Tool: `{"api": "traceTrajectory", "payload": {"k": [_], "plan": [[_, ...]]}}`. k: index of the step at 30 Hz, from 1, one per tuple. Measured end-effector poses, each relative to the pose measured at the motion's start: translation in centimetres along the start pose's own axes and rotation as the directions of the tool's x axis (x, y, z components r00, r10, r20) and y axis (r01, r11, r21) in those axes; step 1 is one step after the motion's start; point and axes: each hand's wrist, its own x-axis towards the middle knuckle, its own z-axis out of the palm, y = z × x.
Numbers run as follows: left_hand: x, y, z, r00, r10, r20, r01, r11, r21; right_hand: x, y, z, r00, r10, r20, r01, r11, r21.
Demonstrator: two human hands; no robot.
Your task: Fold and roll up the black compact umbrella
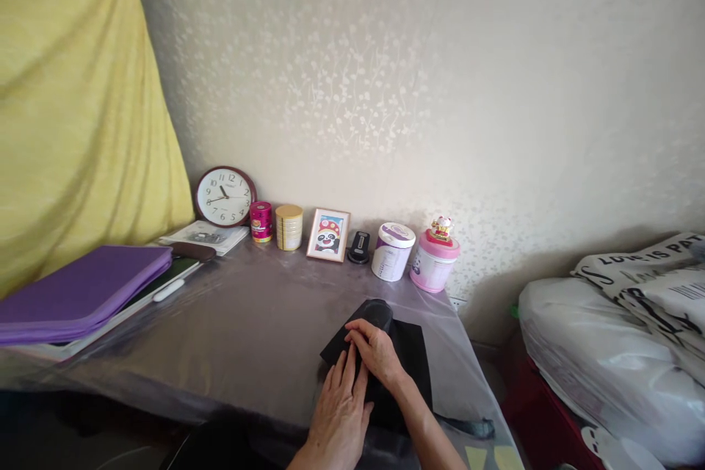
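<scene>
A sheet of black cloth-like material (414,352) lies near the right side of the table, with a dark rounded object (377,312) on it, its kind unclear under my hands. My left hand (342,398) rests flat on the near part of the black material, fingers stretched out. Crossing above its fingertips, my right hand (377,354) has its fingers bent and drawn together at the fold of the black cloth. A dark strap (468,426) runs out from the cloth toward the right edge.
Along the wall stand a clock (225,197), a pink tin (261,222), a yellow-lidded can (289,228), a picture frame (328,235), a black device (359,247) and two tubs (392,257). Purple folders (93,286) lie left on the table (236,338). White bags (606,360) fill the right.
</scene>
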Motion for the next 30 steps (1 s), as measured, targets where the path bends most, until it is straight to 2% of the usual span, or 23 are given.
{"api": "traceTrajectory", "payload": {"k": [3, 7, 10, 14, 17, 23, 27, 30], "plan": [[0.1, 0.1, 1.4, 0.999, -0.049, 0.009, 0.049, 0.998, 0.04, -0.8, 0.2, -0.5, 0.989, -0.148, 0.001, 0.147, 0.981, -0.128], [0.1, 0.3, 1.8, 0.997, -0.072, 0.004, 0.072, 0.994, 0.08, -0.6, 1.4, -1.2, 0.956, -0.288, 0.052, 0.292, 0.928, -0.23], [0.0, 0.3, 2.3, 0.997, -0.072, 0.001, 0.071, 0.993, 0.091, 0.6, 2.7, -1.5, 0.935, -0.334, 0.117, 0.354, 0.891, -0.285], [0.0, 0.0, 3.5, 0.996, -0.082, -0.042, 0.085, 0.992, 0.089, 2.9, 3.9, -2.0, 0.93, -0.32, 0.184, 0.367, 0.844, -0.392], [0.0, -0.2, 3.6, 0.995, -0.096, -0.023, 0.097, 0.992, 0.082, 4.5, 4.4, -2.5, 0.942, -0.262, 0.209, 0.331, 0.825, -0.458], [0.2, 0.1, 1.6, 0.984, -0.136, 0.113, 0.126, 0.988, 0.09, 7.0, 5.5, -3.2, 0.984, -0.089, 0.152, 0.158, 0.832, -0.533], [0.2, 0.3, 0.8, 0.982, -0.14, 0.126, 0.135, 0.99, 0.047, 7.8, 6.2, -3.2, 0.999, 0.016, 0.028, 0.003, 0.81, -0.586], [0.0, 0.5, 0.5, 0.984, -0.151, 0.097, 0.148, 0.988, 0.039, 7.2, 6.4, -4.2, 0.994, 0.063, -0.093, -0.108, 0.772, -0.626]]}}
